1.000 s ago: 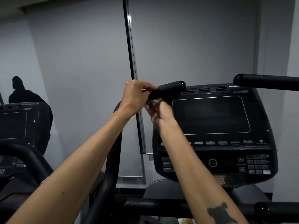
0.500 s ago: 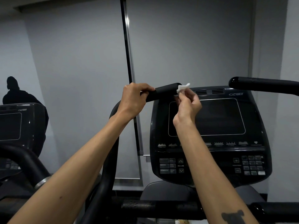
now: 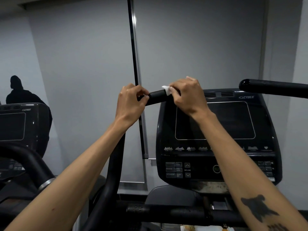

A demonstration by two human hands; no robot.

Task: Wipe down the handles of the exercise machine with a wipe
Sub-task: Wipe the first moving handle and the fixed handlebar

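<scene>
- Far to the left stands a neighbouring machine's console (image 3: 15, 125), with a dark figure (image 3: 18, 90) behind it; neither has any part in the wiping.
- Left of centre, the left hand (image 3: 130, 104) curls its fingers round the left handle (image 3: 156, 97) near its bend, steadying it.
- Just to the right, the white wipe (image 3: 167, 89) lies on top of that handle near its tip, pinched and pressed down by the right hand (image 3: 188, 95), whose fingers wrap over the bar.
- This looks like the wiping of the first handle, at its end section.
- Next, the right hand likely needs to drag the wipe along and round the bar, and the left must shift off the part it covers.
- Farther right, beyond the main console (image 3: 216, 130), the right handle (image 3: 273, 88) appears untouched and awaits its turn.
</scene>
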